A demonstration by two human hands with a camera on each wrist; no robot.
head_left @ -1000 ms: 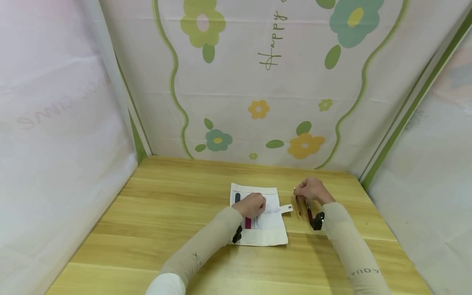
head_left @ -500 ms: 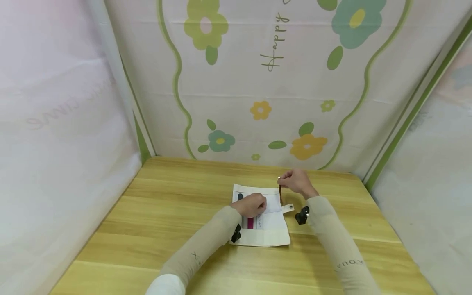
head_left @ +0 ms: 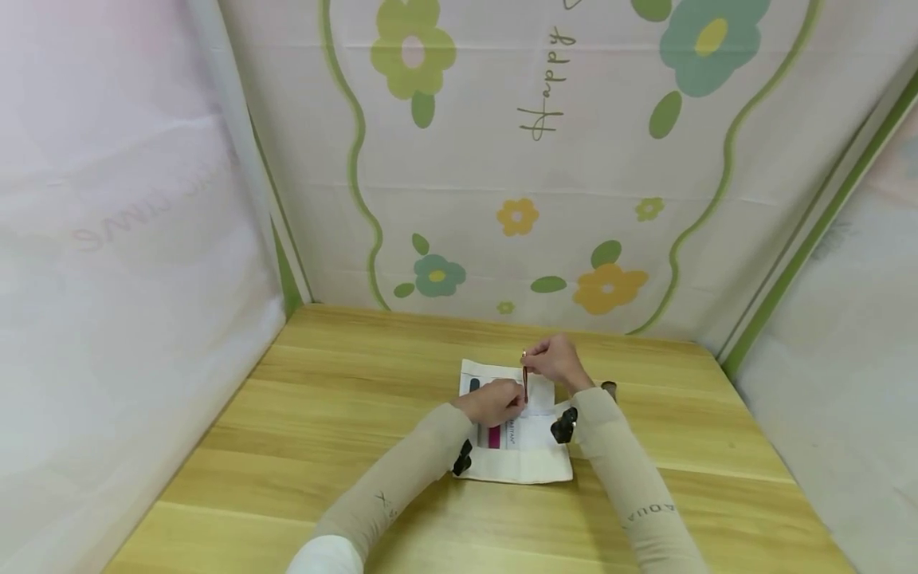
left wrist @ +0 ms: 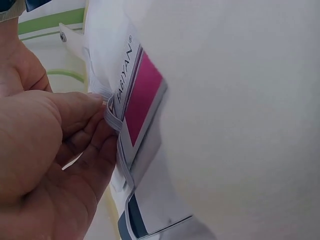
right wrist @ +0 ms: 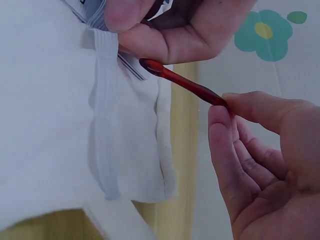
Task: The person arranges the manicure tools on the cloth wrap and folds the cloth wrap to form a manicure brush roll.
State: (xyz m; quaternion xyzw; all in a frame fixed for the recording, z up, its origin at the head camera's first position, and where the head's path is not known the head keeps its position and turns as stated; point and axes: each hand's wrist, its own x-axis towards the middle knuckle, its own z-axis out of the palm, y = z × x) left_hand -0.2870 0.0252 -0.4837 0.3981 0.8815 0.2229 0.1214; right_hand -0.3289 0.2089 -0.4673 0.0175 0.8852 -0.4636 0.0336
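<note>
A white fabric case [head_left: 512, 469] lies unfolded on the table, with an elastic band [right wrist: 106, 110] running across it. My left hand [head_left: 493, 402] rests over the case and pinches that band between thumb and fingers, raising a small loop of it in the left wrist view. Between its thumb and fingertips, my right hand [head_left: 555, 360] holds one end of a slim, dark red translucent tool [right wrist: 187, 86]. The tool's rounded, scoop-like end points at the band, close to the left fingers. Whether it touches the band I cannot tell.
Under the band sits a grey-and-magenta printed piece [left wrist: 145, 95] lettered FABIYAN, with a dark blue piece [left wrist: 135, 216] near it. A snap strap [left wrist: 71, 38] sticks out from the case. Another dark object [head_left: 609, 388] lies right of it on the wooden table [head_left: 358, 351].
My right hand has picked up the red tool from the table and carried it left, over the case to beside my left hand. The left hand stays on the case.
</note>
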